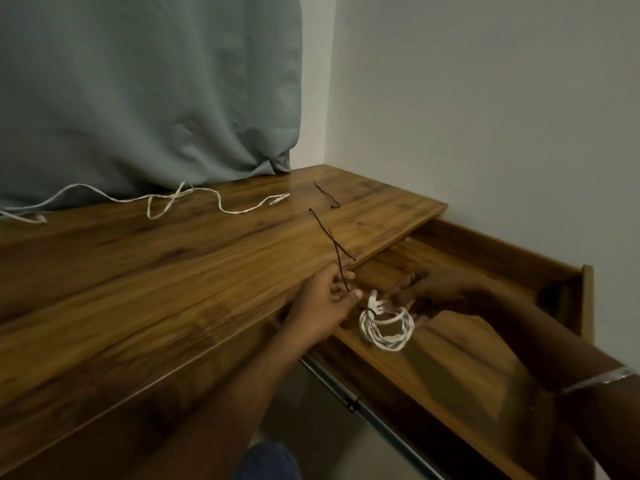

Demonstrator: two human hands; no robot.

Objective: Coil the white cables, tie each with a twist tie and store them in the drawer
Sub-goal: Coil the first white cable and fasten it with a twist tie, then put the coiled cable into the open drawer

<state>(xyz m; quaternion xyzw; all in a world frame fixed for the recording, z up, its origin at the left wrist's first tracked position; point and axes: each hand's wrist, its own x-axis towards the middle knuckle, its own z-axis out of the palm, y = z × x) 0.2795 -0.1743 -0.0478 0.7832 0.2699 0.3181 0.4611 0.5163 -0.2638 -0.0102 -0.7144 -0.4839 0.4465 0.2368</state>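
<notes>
A coiled white cable (388, 327) hangs over the open wooden drawer (485, 258) at the right. My right hand (429, 289) holds the coil from behind, fingers curled around it. My left hand (322, 299) pinches a long dark twist tie (332, 244) whose lower end wraps the top of the coil; its free ends stick up over the desk edge. A second white cable (166, 202) lies loose and uncoiled along the back of the desk. Another dark twist tie (327, 195) lies on the desk near the back right.
The wooden desk (156, 278) runs along a grey-green curtain (145, 91) at the back and a white wall on the right. The drawer's metal slide rail (349, 400) shows below the desk. A bangle circles my right forearm.
</notes>
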